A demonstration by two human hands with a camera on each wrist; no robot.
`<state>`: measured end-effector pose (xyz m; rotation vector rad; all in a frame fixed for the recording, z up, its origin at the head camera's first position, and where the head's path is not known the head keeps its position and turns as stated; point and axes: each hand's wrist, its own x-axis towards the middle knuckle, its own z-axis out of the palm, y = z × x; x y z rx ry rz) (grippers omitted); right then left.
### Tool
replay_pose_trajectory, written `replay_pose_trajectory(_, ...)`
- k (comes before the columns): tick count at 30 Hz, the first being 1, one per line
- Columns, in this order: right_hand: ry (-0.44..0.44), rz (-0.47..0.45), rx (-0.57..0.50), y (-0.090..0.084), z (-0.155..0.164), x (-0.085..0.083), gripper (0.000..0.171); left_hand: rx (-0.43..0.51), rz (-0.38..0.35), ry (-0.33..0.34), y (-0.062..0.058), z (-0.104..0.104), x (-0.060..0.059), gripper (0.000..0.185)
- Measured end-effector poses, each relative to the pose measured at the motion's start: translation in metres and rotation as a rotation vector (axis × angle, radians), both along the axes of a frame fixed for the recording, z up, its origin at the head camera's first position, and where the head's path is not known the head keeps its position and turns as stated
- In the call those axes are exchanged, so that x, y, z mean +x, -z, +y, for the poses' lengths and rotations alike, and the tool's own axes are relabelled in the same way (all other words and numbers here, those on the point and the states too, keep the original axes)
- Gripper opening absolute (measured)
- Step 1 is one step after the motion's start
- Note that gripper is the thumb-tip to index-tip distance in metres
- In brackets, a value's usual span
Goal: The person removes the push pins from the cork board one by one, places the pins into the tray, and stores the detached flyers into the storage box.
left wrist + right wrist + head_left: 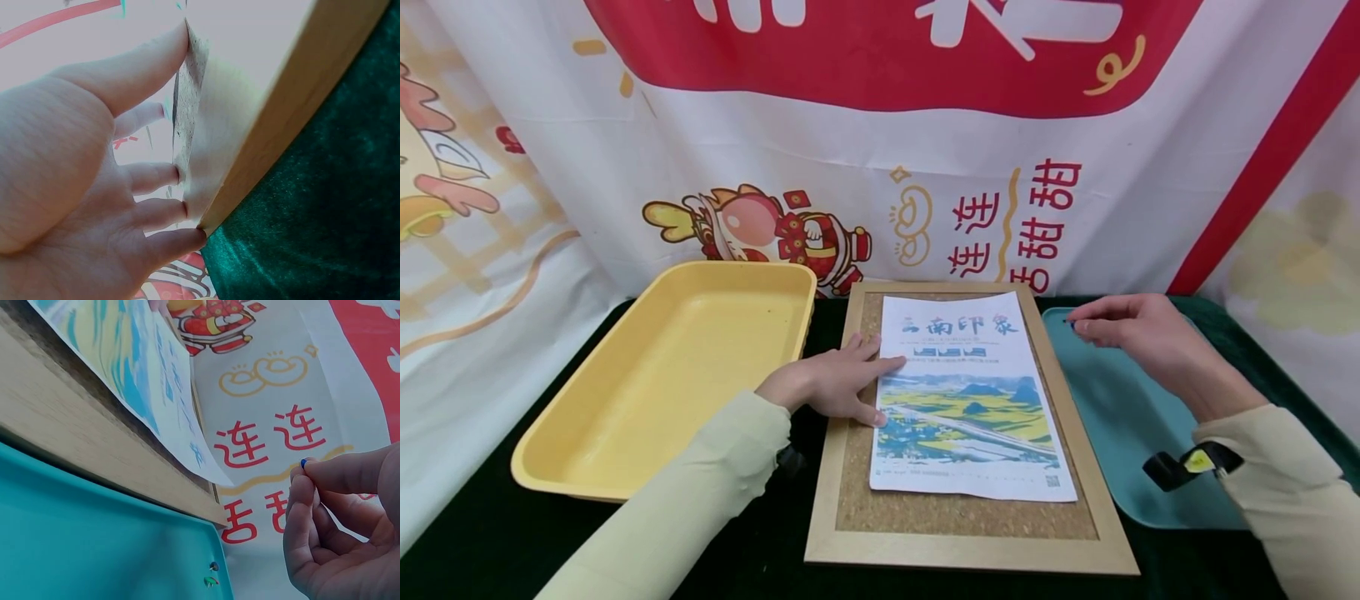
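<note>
A printed sheet (966, 417) with a landscape picture and blue lettering lies on the wood-framed corkboard (970, 518). My left hand (838, 379) rests on the board's left side with its fingers spread. Its thumb and some fingertips touch the sheet's left edge; in the left wrist view the little finger (181, 244) reaches the wooden frame. Over the teal tray (1120, 400), right of the board, my right hand (1138, 337) pinches a small blue pushpin (304, 463) between thumb and index finger. Only a bit of the pin shows.
Two more pins, a dark one (214, 566) and a green one (211, 581), lie near the tray's far edge. A yellow tray (677, 383) stands left of the board. Dark green cloth (741, 542) covers the table, and a printed white curtain (865, 150) hangs behind.
</note>
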<state>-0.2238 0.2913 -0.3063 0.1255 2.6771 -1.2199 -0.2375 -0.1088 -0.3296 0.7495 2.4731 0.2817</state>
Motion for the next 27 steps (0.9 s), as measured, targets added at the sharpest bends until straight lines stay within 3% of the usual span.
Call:
replay_pose_trajectory(16,0.118,0.055,-0.035,0.011,0.016,-0.026,0.057,-0.009,0.001,0.001,-0.001,0.002,0.000,0.087)
replay_pose_trajectory(27,0.202,-0.010,-0.079,0.044,0.037,-0.043,0.051,0.002,0.005,0.009,0.001,0.000,-0.002,0.087)
